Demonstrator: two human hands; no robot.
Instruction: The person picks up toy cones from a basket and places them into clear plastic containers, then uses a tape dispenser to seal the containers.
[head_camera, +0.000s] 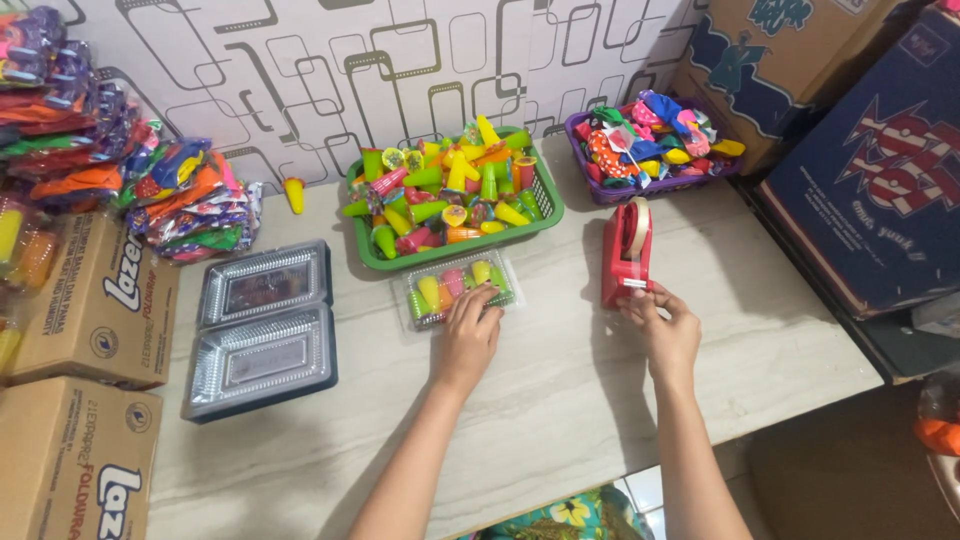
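Note:
My left hand (467, 335) rests on the near edge of a small clear plastic box (458, 287) filled with colourful cone-shaped toys, its lid down. My right hand (664, 325) is at the front of a red tape dispenser (627, 250), fingertips pinching the end of the tape at its cutter. Both stand on a pale table (560, 400).
A green basket (545, 215) of colourful toys sits behind the box, and a purple basket (590, 185) of wrapped items at the back right. An open black-and-clear container (262, 330) lies left. Cardboard boxes (95, 300) and bagged toys (190, 200) line the left; large cartons (870, 170) crowd the right.

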